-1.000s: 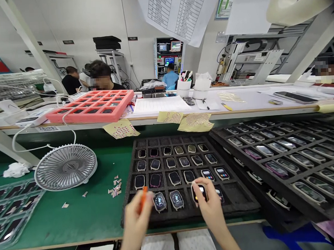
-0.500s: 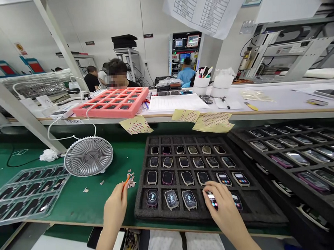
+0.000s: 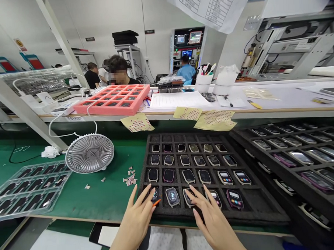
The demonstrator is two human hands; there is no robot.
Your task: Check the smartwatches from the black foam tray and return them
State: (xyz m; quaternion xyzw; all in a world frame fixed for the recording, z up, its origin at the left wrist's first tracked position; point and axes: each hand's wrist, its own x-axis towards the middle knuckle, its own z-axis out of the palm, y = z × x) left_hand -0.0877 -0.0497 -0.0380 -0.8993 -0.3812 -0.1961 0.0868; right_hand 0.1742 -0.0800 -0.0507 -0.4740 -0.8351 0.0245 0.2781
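A black foam tray (image 3: 263, 202) of smartwatches lies on the green bench before me. My left hand (image 3: 137, 213) is over its front-left corner, fingertips at the leftmost watch (image 3: 156, 194), which they partly cover. A thin orange stick-like tool (image 3: 157, 203) pokes out from between that hand's thumb and fingers; the rest of it is hidden. My right hand (image 3: 208, 208) is open, fingers spread over the third watch (image 3: 187, 200) of the front row and close to the fourth. Between the hands, a watch (image 3: 172, 196) shows a lit dial. Farther right, a purple-cased watch (image 3: 235, 199) displays coloured icons.
A round fan (image 3: 90, 153) stands left of the tray, near small paper scraps (image 3: 130, 178). A clear plastic tray (image 3: 46, 207) with black parts lies far left. Stacked watch trays (image 3: 304, 170) are on the right. A pink foam tray (image 3: 133, 108) rests on the shelf.
My left hand has moved right with the orange tool, from beside the scraps to the leftmost front watch. My right hand has shifted left from the fourth and fifth watches towards the third.
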